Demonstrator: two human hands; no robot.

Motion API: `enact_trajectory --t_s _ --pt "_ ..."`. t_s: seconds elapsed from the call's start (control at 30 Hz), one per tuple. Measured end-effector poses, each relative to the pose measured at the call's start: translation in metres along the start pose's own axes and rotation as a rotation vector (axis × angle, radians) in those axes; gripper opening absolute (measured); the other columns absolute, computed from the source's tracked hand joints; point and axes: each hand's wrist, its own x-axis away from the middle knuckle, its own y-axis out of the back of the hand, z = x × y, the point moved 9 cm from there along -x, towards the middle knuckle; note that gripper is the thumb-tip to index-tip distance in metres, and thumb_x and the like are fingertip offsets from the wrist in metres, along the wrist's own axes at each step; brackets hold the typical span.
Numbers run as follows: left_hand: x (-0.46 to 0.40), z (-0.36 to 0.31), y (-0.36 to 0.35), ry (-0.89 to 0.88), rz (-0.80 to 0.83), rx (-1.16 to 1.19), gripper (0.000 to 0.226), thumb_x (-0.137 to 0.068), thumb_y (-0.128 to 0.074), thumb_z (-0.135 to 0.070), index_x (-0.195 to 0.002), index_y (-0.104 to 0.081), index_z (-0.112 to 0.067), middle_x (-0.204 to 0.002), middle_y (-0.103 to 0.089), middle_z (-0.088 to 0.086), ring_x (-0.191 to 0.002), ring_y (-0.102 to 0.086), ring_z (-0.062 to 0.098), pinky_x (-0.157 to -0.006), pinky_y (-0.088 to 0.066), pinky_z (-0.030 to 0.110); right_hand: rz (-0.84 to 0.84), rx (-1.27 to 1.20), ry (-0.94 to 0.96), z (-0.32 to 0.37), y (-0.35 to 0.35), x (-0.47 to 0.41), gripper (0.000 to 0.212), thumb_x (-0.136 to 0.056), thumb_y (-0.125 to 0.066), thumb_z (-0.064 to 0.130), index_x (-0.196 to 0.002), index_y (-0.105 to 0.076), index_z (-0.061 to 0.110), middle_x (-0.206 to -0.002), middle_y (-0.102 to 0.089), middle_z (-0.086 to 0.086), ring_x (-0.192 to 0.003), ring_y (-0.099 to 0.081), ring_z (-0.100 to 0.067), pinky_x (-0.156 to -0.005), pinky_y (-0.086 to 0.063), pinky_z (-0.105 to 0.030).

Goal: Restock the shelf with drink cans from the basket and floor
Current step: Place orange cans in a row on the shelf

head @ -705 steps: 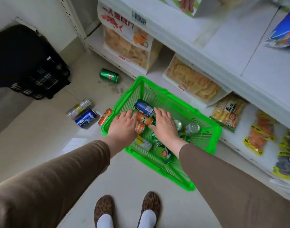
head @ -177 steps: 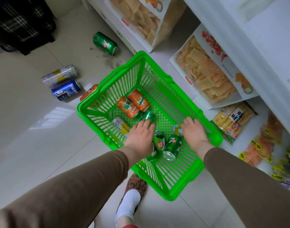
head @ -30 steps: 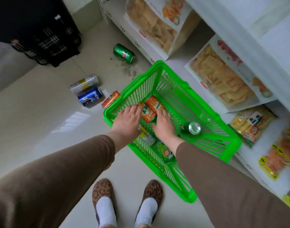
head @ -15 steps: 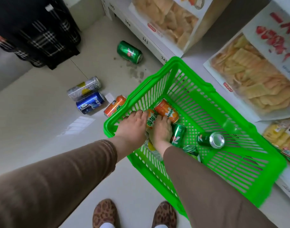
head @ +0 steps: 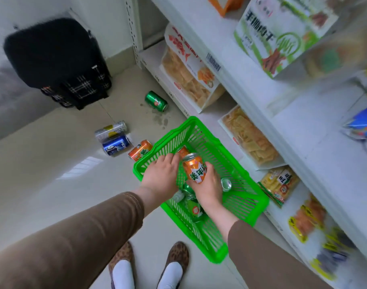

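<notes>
Head view: the right hand point(head: 207, 186) grips an orange can point(head: 195, 170) upright above the basket point(head: 247, 215), shelf point(head: 303, 130) to its right; the left hand point(head: 160, 178) reaches toward another, grip hidden.

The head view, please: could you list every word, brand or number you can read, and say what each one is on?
"美年达": orange can held in the right hand.
"PEP", cut off: blue can on the floor.
"7" logo: green can on the floor.
"343": lowest shelf's edge.
Silver can, snack bags and barcode label: print too small or blurred to read.
</notes>
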Motion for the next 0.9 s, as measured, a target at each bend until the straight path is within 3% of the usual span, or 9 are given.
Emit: enact_trajectory --t_s 0.1,0.3,0.5,0.63,0.83,0.9 --pt "0.042 -0.030 0.083 -0.051 -0.088 0.015 0.105 -0.077 -0.074 -0.043 -0.155 -0.010 -0.013 -0.149 -0.033 0.007 -0.135 -0.035 0.026 -0.109 -0.036 0.039 -0.061 0.001 0.047 0.044 0.082 0.045 0.088 -0.069 -0.088 0.034 -0.143 -0.045 0.013 -0.138 -0.054 -0.009 -0.129 -0.048 -0.031 -0.104 -0.039 -0.039" --pt "0.129 -0.087 0.265 -0.150 -0.272 0.041 0.112 -0.069 -0.077 -0.053 -0.155 -0.015 -0.015 -0.150 -0.034 0.004 -0.136 -0.035 0.023 -0.107 -0.035 0.036 -0.254 -0.150 0.120 0.153 0.259 0.139 0.073 -0.069 -0.087 0.033 -0.130 -0.051 0.014 -0.126 -0.059 -0.007 -0.119 -0.052 -0.027 -0.097 -0.042 -0.038" --pt "0.193 -0.148 0.419 -0.286 -0.452 0.070 0.116 -0.065 -0.080 -0.055 -0.154 -0.018 -0.015 -0.148 -0.036 0.004 -0.134 -0.037 0.025 -0.106 -0.039 0.038 -0.460 -0.340 0.213 0.233 0.413 0.215 0.076 -0.064 -0.089 0.037 -0.127 -0.049 0.017 -0.124 -0.058 -0.003 -0.118 -0.054 -0.023 -0.098 -0.046 -0.040" --pt "0.211 -0.197 0.491 -0.400 -0.544 0.072 0.114 -0.064 -0.080 -0.057 -0.152 -0.020 -0.016 -0.148 -0.035 0.002 -0.136 -0.036 0.024 -0.105 -0.039 0.039 -0.553 -0.442 0.253 0.253 0.494 0.239 0.073 -0.060 -0.084 0.049 -0.119 -0.045 0.028 -0.114 -0.061 0.001 -0.108 -0.060 -0.022 -0.090 -0.051 -0.043" --pt "0.183 -0.258 0.553 -0.485 -0.575 0.046 0.115 -0.067 -0.077 -0.058 -0.154 -0.014 -0.018 -0.153 -0.028 0.002 -0.140 -0.029 0.022 -0.110 -0.033 0.036 -0.647 -0.449 0.166 0.244 0.585 0.217 0.071 -0.062 -0.089 0.044 -0.113 -0.042 0.027 -0.096 -0.050 0.007 -0.102 -0.050 -0.021 -0.077 -0.039 -0.032" --pt "0.165 -0.277 0.562 -0.497 -0.573 0.021 0.113 -0.070 -0.076 -0.057 -0.155 -0.012 -0.017 -0.154 -0.027 0.003 -0.141 -0.028 0.022 -0.111 -0.032 0.035 -0.635 -0.509 0.112 0.233 0.602 0.194 0.069 -0.063 -0.088 0.043 -0.111 -0.041 0.030 -0.095 -0.054 0.009 -0.101 -0.056 -0.023 -0.078 -0.044 -0.033"
